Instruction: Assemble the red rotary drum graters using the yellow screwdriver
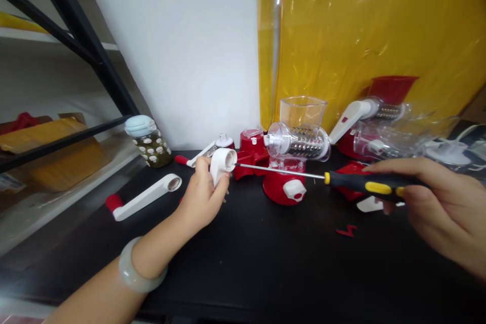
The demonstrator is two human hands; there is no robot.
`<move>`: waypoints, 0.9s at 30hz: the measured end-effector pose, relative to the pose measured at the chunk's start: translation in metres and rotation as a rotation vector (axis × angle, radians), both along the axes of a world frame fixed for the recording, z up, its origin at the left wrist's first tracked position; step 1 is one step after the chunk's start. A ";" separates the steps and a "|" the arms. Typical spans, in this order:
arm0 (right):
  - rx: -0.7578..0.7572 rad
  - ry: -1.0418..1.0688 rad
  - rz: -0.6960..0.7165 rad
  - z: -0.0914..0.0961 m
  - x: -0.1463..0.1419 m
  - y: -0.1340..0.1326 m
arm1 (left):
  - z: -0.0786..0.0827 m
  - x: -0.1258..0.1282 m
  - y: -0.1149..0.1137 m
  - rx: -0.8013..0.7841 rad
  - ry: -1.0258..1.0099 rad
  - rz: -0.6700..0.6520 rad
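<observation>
My left hand [201,192] is closed around a white crank handle [222,163], holding its round socket end up over the black table [246,258]. My right hand [433,202] grips a screwdriver [364,182] with a black and yellow handle. Its long metal shaft [279,171] points left, with the tip inside the socket of the crank handle. A pale bangle [138,271] sits on my left wrist.
A red rotary grater [296,162] with a clear drum stands behind the shaft. Another grater [375,121] is at the right rear. A loose white crank with a red knob [142,197] lies left. A jar [149,142] stands by the black shelf frame [76,25]. A small red piece [346,231] lies on the table.
</observation>
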State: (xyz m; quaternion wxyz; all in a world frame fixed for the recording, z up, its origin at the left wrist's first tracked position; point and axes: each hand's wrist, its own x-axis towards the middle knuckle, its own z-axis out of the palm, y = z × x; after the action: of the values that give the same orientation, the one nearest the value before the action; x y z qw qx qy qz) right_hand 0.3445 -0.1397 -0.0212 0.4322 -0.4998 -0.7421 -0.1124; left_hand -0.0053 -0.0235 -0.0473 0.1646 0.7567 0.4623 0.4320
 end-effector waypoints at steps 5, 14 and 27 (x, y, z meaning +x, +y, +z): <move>-0.041 0.143 0.233 -0.005 -0.010 0.006 | 0.003 0.001 -0.001 -0.007 0.002 0.000; 0.128 0.100 0.096 0.000 -0.019 0.002 | 0.003 0.000 0.000 0.057 0.075 0.055; -0.065 0.148 0.181 0.003 0.000 0.010 | 0.006 -0.002 0.003 0.062 0.111 0.054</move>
State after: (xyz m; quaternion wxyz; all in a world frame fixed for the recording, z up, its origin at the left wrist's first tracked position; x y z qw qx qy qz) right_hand 0.3445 -0.1298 -0.0180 0.4776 -0.4516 -0.7535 -0.0117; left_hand -0.0073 -0.0209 -0.0410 0.1037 0.7715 0.4772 0.4078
